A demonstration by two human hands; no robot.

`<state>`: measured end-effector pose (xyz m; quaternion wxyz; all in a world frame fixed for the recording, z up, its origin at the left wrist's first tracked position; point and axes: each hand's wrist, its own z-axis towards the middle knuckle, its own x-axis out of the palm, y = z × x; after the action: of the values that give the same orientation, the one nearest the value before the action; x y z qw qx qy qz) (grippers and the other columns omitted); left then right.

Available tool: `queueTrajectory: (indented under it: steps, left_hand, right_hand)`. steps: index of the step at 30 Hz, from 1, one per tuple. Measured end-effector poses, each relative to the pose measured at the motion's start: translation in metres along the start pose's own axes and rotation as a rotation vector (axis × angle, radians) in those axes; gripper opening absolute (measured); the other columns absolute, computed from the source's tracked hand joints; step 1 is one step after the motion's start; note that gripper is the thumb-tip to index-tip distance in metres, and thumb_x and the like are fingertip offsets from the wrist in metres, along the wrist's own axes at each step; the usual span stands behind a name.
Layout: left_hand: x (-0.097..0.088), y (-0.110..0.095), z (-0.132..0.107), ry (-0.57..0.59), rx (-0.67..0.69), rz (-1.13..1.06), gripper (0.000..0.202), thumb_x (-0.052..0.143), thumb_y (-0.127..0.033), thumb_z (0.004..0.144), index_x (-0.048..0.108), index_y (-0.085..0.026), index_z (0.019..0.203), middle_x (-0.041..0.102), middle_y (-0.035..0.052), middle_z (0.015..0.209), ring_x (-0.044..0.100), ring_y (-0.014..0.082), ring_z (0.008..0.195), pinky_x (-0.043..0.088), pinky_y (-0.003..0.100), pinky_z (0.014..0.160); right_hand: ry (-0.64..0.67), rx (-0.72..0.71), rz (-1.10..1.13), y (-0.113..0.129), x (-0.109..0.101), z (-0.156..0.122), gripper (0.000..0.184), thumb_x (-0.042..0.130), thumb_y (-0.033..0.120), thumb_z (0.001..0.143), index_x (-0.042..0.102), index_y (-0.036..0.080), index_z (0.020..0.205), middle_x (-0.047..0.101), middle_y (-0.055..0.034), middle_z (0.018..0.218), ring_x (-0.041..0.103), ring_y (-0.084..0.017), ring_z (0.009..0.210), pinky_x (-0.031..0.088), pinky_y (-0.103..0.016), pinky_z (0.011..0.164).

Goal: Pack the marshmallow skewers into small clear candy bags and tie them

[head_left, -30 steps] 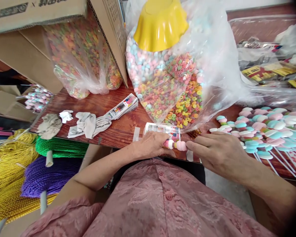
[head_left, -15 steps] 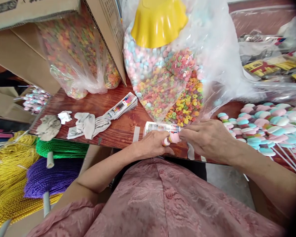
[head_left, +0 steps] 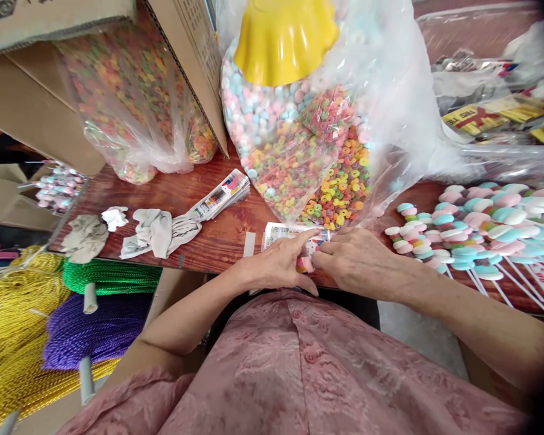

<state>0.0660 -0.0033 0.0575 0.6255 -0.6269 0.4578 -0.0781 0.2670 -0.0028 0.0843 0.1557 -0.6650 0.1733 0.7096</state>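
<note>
My left hand (head_left: 278,258) curls around a candy skewer, with its index finger reaching forward and its thumb spread below. A pink marshmallow (head_left: 304,264) on this skewer shows between my two hands; the stick is hidden. My right hand (head_left: 360,261) is closed, its fingertips pressed against the marshmallow end. Just beyond my fingers lies a stack of printed clear wrappers (head_left: 275,232). Behind it, gummy rings (head_left: 340,192) spill at the mouth of a large clear bag, alongside pink, white and blue marshmallows (head_left: 254,103).
Finished marshmallow skewers (head_left: 494,226) lie piled at the right. A yellow fluted bowl (head_left: 286,42) rests on the marshmallow bag. Left are a cardboard box (head_left: 185,66), a bundle of wrappers (head_left: 222,194), a grey cloth (head_left: 156,234) and coloured cords (head_left: 95,329) below the table edge.
Both hands have shifted slightly left and closer together. My right fingers now cover more of the skewer, and less of the marshmallows shows. Another skewer appears at the pile's left edge.
</note>
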Motion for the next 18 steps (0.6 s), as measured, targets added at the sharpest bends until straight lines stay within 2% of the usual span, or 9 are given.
queueTrajectory:
  steps: [1,5,8,10,14,16,18]
  left_hand:
    - [-0.003,0.002,-0.003,0.007,-0.007,0.015,0.068,0.084,-0.037,0.063,0.056,-0.017,0.121,0.065,0.0014,0.090,0.059,0.0206,0.085,0.045,0.031,0.076]
    - [-0.005,0.011,-0.014,0.007,0.019,-0.064,0.036,0.074,-0.034,0.076,0.065,-0.016,0.106,0.067,0.0019,0.095,0.060,0.0202,0.091,0.045,0.031,0.082]
    - [-0.003,0.013,-0.016,-0.060,0.023,-0.149,0.036,0.074,-0.034,0.077,0.066,-0.016,0.107,0.068,0.0013,0.098,0.060,0.0191,0.093,0.046,0.030,0.084]
    - [-0.001,0.011,-0.015,-0.093,-0.008,-0.109,0.034,0.075,-0.036,0.075,0.068,-0.016,0.101,0.068,0.0005,0.093,0.060,0.0182,0.088,0.046,0.028,0.080]
    - [0.007,0.005,-0.008,-0.084,-0.032,0.034,0.028,0.076,-0.039,0.072,0.066,-0.015,0.084,0.063,-0.0019,0.075,0.056,0.0152,0.073,0.041,0.025,0.067]
    - [0.012,0.003,-0.004,-0.083,0.000,0.024,0.025,0.075,-0.036,0.073,0.065,-0.015,0.084,0.064,-0.0012,0.075,0.056,0.0147,0.072,0.040,0.025,0.066]
    - [0.013,0.001,-0.003,-0.119,0.039,-0.025,0.026,0.075,-0.032,0.073,0.065,-0.014,0.089,0.066,0.0008,0.083,0.057,0.0156,0.076,0.042,0.026,0.069]
  right_hand:
    - [-0.039,0.015,0.002,-0.001,-0.002,-0.002,0.022,0.048,0.022,0.094,0.065,0.017,0.080,0.065,-0.0025,0.071,0.051,-0.012,0.060,0.023,-0.030,0.058]
    - [-0.200,0.059,-0.011,-0.012,-0.014,-0.010,0.022,0.048,0.022,0.094,0.066,0.019,0.083,0.060,-0.0015,0.070,0.047,-0.011,0.060,0.023,-0.030,0.059]
    - [-0.259,0.082,0.049,-0.019,-0.019,-0.017,0.024,0.043,0.017,0.095,0.065,0.017,0.085,0.058,-0.0022,0.071,0.046,-0.011,0.061,0.022,-0.029,0.058]
    - [-0.242,0.086,0.083,-0.017,-0.019,-0.018,0.025,0.040,0.013,0.094,0.063,0.015,0.083,0.058,-0.0032,0.073,0.046,-0.011,0.061,0.022,-0.028,0.057]
    - [-0.082,0.100,0.029,0.004,-0.006,-0.007,0.019,0.043,0.008,0.086,0.061,0.014,0.084,0.061,-0.0052,0.076,0.044,-0.012,0.059,0.020,-0.030,0.056]
    - [-0.048,0.116,0.008,0.016,0.005,0.001,0.019,0.044,0.007,0.084,0.062,0.014,0.087,0.062,-0.0055,0.077,0.045,-0.013,0.059,0.019,-0.030,0.056]
    - [-0.088,0.121,0.016,0.020,0.014,0.005,0.019,0.043,0.009,0.086,0.062,0.014,0.087,0.062,-0.0061,0.077,0.046,-0.013,0.060,0.020,-0.030,0.056]
